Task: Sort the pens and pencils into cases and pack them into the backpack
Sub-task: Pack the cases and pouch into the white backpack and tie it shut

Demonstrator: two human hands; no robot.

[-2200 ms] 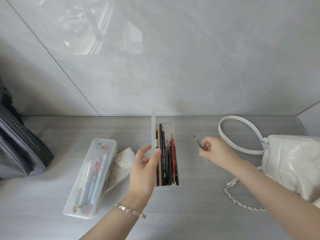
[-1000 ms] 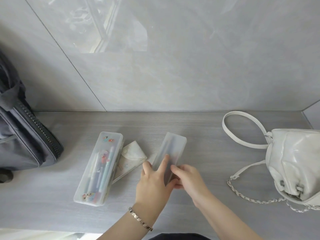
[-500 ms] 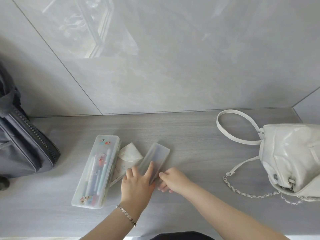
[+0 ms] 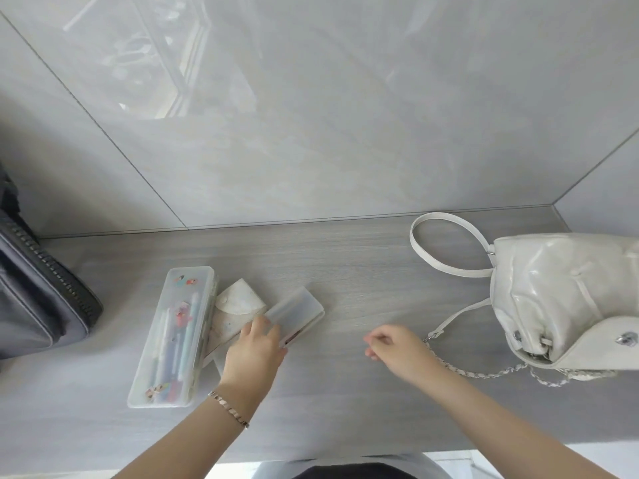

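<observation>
Left hand [image 4: 254, 347] grips frosted oblong case [image 4: 298, 308] — plastic, seemingly.

Frosted plastic case [image 4: 297, 311], glossy wall [image 4: 345, 115]

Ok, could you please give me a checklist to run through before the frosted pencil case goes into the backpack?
1. Frosted pencil case lid down: ok.
2. Left hand grip on it: cannot tell; fingers lie over its near end.
3. Right hand free: ok, it holds nothing.
4. Clear pen case closed: ok.
5. Backpack open: cannot tell; only its zipper edge shows.
</observation>
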